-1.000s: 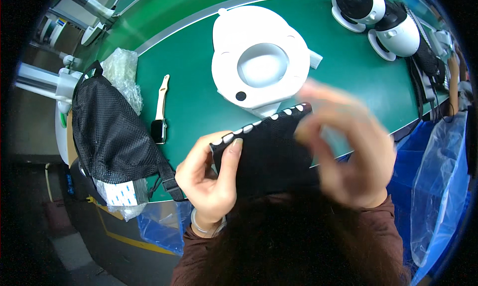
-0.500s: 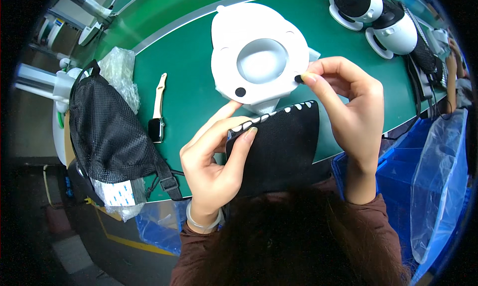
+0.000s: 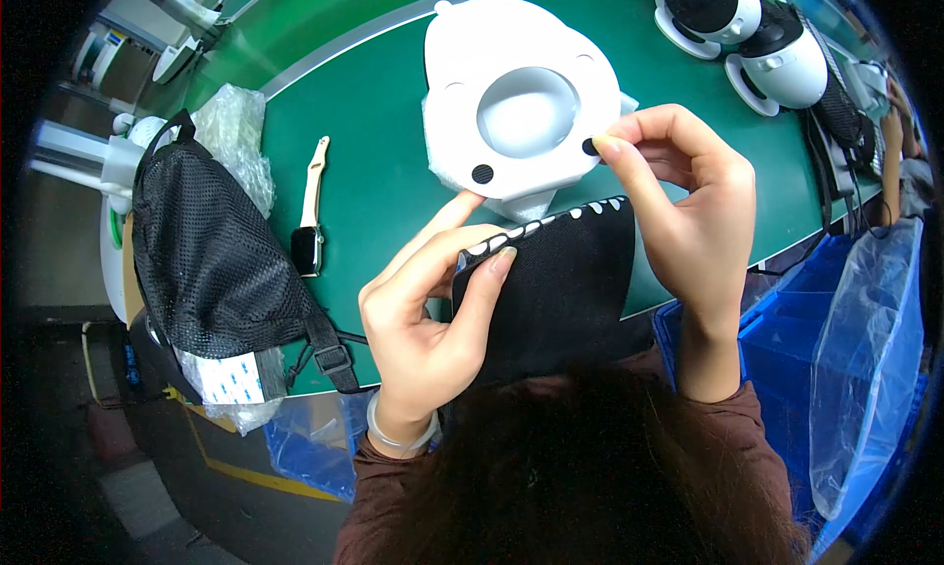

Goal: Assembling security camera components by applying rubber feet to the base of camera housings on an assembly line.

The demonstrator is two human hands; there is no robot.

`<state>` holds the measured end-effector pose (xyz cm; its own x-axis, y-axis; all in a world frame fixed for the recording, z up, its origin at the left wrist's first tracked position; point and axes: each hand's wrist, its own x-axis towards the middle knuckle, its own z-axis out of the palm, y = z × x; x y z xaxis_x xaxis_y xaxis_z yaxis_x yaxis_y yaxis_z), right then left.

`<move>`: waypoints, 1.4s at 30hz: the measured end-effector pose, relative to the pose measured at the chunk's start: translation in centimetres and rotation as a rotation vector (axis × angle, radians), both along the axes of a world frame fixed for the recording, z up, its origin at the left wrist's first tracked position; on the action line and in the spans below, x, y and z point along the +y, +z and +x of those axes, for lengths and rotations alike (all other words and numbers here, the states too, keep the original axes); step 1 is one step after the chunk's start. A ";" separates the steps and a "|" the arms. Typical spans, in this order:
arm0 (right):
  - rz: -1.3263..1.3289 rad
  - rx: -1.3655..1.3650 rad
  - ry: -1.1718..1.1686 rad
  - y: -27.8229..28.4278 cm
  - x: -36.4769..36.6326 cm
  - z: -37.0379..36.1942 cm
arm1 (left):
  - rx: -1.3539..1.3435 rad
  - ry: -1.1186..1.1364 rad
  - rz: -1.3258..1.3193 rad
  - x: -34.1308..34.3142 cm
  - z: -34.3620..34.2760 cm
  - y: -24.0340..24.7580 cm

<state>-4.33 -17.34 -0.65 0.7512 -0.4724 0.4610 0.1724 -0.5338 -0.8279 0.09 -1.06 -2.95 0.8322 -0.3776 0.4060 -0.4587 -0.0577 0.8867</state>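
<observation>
Right hand (image 3: 698,186) has thumb and finger pinched on a small black dot (image 3: 589,146), now facing up more at the near right of the white shell (image 3: 521,49), so it looks almost seated. Left hand (image 3: 428,319) clamps the black sheet (image 3: 560,280), nearer in.

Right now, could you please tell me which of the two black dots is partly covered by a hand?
The right dot: the right hand overlaps its edge, while the left dot shows in full.
</observation>
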 end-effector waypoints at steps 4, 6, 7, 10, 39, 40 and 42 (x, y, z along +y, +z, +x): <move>-0.019 0.012 -0.001 0.2 -0.1 0.1 | -0.012 -0.002 0.017 0.1 -0.2 0.2; 0.121 0.026 0.060 0.2 -0.4 0.3 | 0.017 -0.004 0.011 0.3 -0.2 0.3; 0.205 0.026 0.100 0.2 -0.8 0.3 | 0.046 -0.006 0.005 0.5 -0.3 0.4; 0.248 -0.043 0.133 -0.5 -1.4 0.0 | 0.060 -0.021 0.039 0.9 -0.2 0.2; -0.896 -0.142 0.034 0.7 1.8 -2.6 | -0.026 0.019 0.048 0.6 -1.2 1.0; -0.895 -0.143 0.035 0.8 1.8 -2.7 | -0.006 0.039 0.038 0.6 -1.1 0.8; -0.758 -0.158 0.175 0.9 1.5 -2.8 | 0.073 0.108 0.030 1.0 -0.8 0.6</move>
